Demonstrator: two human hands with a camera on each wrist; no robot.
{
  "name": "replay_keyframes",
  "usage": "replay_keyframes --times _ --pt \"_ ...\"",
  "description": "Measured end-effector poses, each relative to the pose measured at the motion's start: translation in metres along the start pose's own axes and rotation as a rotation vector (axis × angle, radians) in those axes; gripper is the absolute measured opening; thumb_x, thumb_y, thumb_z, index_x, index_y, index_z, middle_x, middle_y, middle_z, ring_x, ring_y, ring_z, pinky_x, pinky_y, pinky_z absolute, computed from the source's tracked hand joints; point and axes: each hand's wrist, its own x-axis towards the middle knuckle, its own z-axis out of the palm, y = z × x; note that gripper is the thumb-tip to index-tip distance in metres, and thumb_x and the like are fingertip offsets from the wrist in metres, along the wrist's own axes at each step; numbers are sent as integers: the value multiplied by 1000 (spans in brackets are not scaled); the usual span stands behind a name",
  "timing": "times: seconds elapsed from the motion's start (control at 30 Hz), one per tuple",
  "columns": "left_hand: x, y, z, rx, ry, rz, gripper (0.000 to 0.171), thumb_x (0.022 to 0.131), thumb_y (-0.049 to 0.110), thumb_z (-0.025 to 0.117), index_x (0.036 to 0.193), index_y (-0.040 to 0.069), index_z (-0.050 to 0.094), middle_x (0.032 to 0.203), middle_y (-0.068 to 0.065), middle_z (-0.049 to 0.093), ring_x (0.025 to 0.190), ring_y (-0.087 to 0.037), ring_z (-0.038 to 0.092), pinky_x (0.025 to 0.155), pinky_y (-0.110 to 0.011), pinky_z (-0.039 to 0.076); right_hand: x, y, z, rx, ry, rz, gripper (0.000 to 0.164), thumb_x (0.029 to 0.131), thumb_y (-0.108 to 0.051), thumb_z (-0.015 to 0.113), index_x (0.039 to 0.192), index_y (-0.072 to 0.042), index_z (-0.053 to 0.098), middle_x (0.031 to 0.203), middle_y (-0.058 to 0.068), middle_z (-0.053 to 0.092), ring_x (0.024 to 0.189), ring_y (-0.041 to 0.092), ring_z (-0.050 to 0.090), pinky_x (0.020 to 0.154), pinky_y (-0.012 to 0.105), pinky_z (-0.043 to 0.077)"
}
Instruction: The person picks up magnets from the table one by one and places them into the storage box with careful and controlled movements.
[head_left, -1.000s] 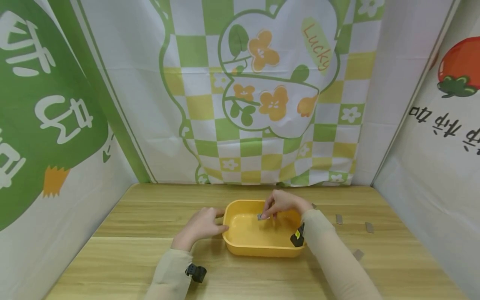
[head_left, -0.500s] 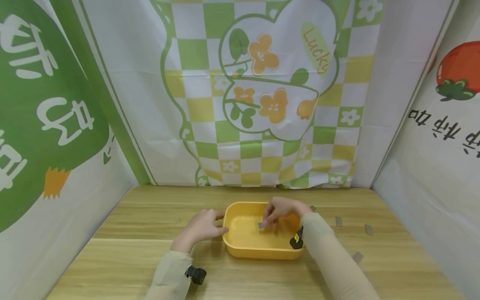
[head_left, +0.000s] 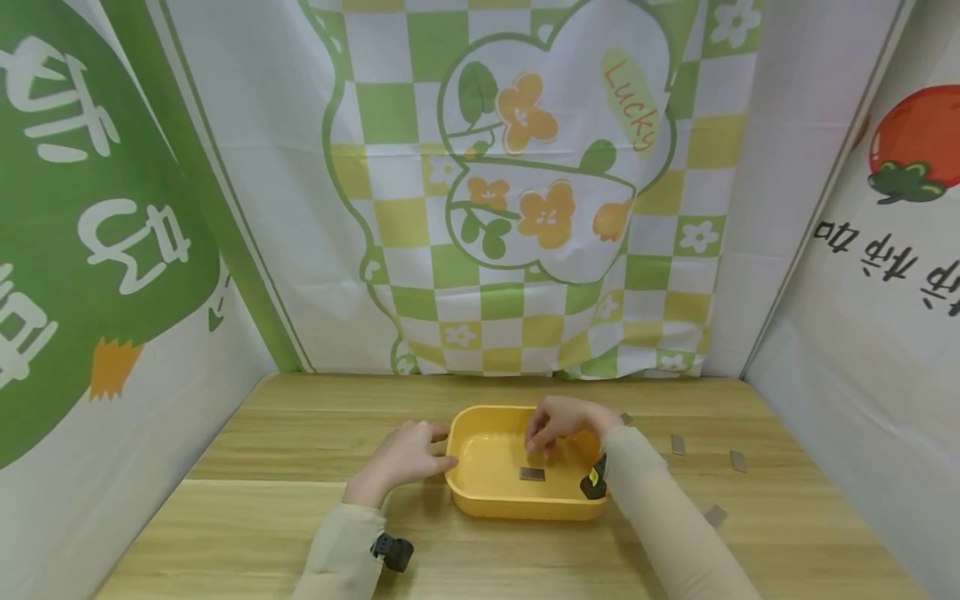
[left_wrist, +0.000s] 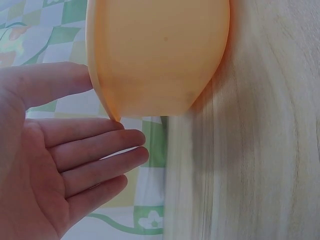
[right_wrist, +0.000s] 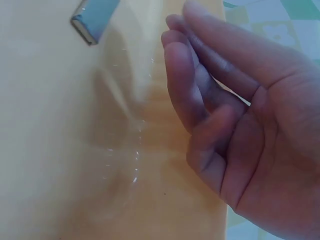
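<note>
A yellow plastic basin [head_left: 480,505] stands on the wooden table. My left hand [head_left: 408,454] is at its left end; in the left wrist view, the straight fingers and thumb of the left hand [left_wrist: 65,150] touch the rim [left_wrist: 95,65]. My right hand [head_left: 558,421] is over the inside of the basin, its fingers loosely bent with nothing between them. Below and in front of it is a small flat grey rectangular block [head_left: 532,474], inside the basin. The right wrist view shows that block [right_wrist: 97,20] apart from the fingertips of the right hand [right_wrist: 250,115].
Several similar grey blocks lie on the table right of the basin, among them a far block [head_left: 678,444], a right block [head_left: 738,460] and a near block [head_left: 716,516]. Another block [head_left: 626,418] sits partly behind the right wrist. A checked curtain [head_left: 525,317] hangs behind the table.
The right hand lowered the grey block into the basin, then let go of it. The block is now nearer the basin's front, apart from the fingers. The left hand has stayed at the rim.
</note>
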Motion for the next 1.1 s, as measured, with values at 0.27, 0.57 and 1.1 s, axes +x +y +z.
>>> replay_keyframes --times 0.27,0.57,1.1 --pt "2 2 1 -3 3 -3 49 82 28 73 123 4 63 119 -16 65 111 -34 62 93 -50 49 -9 -1 -11 10 25 10 14 87 -28 69 94 -17 73 88 6 73 76 14 67 71 32 53" --pt "3 2 0 6 -4 -2 49 82 28 72 123 4 63 120 -17 65 112 -35 61 93 -51 49 -16 -6 -18 9 27 21 19 89 -30 66 101 -17 72 97 7 72 80 13 67 77 31 53" --pt "2 -1 1 -7 -7 -4 49 82 28 72 124 4 62 121 -16 65 113 -35 61 93 -51 49 -28 -3 -29 8 76 -2 22 89 -29 66 106 -15 70 96 -1 72 83 14 67 77 33 55"
